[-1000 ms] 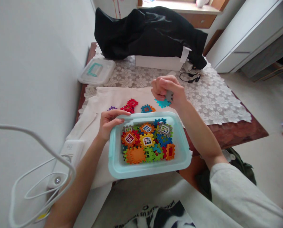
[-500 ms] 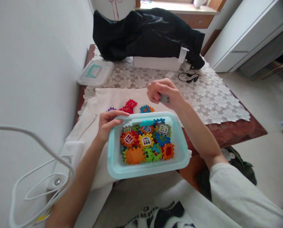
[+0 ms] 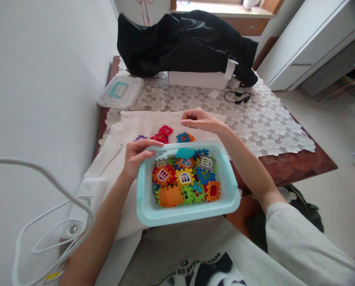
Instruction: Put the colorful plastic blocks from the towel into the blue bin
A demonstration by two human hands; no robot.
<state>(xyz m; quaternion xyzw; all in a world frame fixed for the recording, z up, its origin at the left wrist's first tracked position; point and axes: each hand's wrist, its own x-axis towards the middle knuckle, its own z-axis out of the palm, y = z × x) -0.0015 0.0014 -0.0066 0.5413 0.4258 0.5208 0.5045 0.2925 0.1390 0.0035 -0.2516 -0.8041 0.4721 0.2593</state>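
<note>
My left hand point(image 3: 138, 157) grips the far left corner of a light-blue plastic tub point(image 3: 188, 218), thumb inside the rim and fingers along the outside. The tub is tilted towards me and holds many colourful interlocking plastic pieces point(image 3: 170, 195), some with window grids. My right hand point(image 3: 199, 120) hovers past the tub's far edge, over the white cloth. Its fingers are curled towards the thumb with a dark gap between; whatever lies inside is hidden. Under and left of it on the cloth lie red pieces point(image 3: 161, 136), a blue piece point(image 3: 182, 137) beside an orange one, and a purple piece point(image 3: 140, 138).
A clear lid point(image 3: 130, 93) with a teal handle lies at the table's far left. Black fabric point(image 3: 189, 43) covers a white box point(image 3: 195, 79) at the back, near black headphones point(image 3: 238, 97). A power strip point(image 3: 89, 190) and white cable point(image 3: 52, 180) are at left.
My right hand has come down slightly and its fist has loosened. The grey piece that showed in it is no longer visible. My left hand still holds the tub.
</note>
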